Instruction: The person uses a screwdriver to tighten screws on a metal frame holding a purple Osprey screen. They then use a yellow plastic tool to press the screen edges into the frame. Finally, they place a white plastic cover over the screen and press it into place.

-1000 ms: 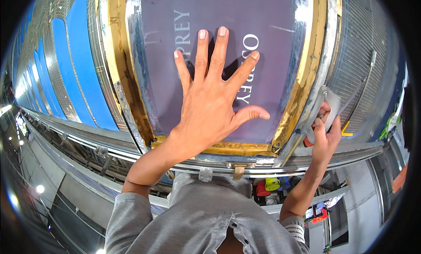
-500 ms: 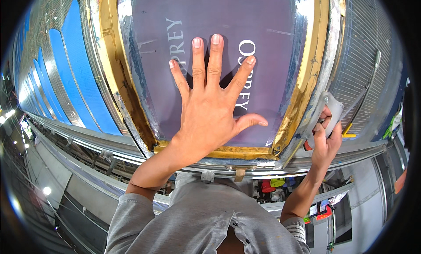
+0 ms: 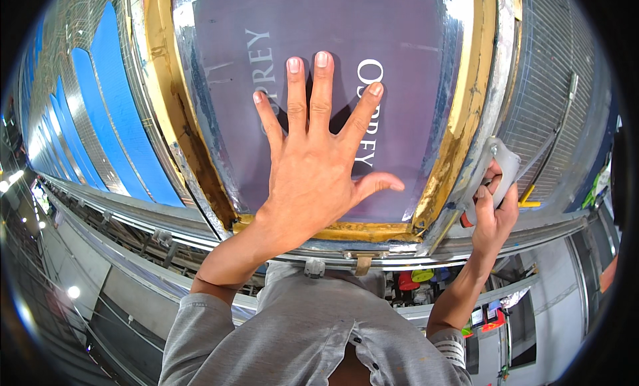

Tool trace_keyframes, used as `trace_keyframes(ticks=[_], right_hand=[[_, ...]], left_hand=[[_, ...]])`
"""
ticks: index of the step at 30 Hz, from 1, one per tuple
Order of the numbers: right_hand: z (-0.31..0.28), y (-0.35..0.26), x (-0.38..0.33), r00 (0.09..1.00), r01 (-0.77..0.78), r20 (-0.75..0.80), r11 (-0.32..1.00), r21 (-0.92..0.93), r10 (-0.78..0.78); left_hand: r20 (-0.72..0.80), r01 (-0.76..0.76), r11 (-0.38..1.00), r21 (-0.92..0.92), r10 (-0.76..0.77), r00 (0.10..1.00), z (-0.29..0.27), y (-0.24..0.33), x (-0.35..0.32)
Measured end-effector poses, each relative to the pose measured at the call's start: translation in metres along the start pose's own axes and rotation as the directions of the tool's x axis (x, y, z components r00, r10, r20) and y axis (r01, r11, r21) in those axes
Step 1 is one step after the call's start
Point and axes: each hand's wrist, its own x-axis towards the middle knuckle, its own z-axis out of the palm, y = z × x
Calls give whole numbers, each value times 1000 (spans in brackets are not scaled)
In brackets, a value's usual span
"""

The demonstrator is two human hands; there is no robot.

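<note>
So, purple screen (image 3: 406, 126) lies directly beneath spread L grip (image 3: 311, 165).

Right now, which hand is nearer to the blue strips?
Left. The left hand is spread over the purple panel, right of the blue strips; the right hand is farther, beyond the panel's right side, at a grey loop.

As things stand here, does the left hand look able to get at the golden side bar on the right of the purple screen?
Probably yes: the left hand is spread over the purple screen, its thumb pointing toward the golden side bar, with nothing visible between them.
</note>
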Motion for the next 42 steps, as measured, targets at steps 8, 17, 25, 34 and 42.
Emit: trace_keyframes(ticks=[8, 17, 25, 34, 42], right_hand=[[24, 23, 31, 1000, 5, -16, 997, 72, -3], [17, 21, 12, 1000, -25, 13, 985, 170, 23], [33, 59, 9, 1000, 18, 9, 994, 105, -19], [28, 55, -1, 994, 106, -1, 992, 68, -106], [25, 47, 0, 998, 62, -27, 991, 118, -60]], left_hand=[[-188, -63, 998, 6, 63, 980, 22, -45, 22], [-56, -51, 997, -55, 48, 997, 12, -17, -46], [-22, -79, 993, -88, 77, 997, 71, -22, -71], [-82, -106, 991, -77, 100, 992, 67, -20, -82], [-20, -92, 983, -160, 89, 996, 41, -8, -96]])
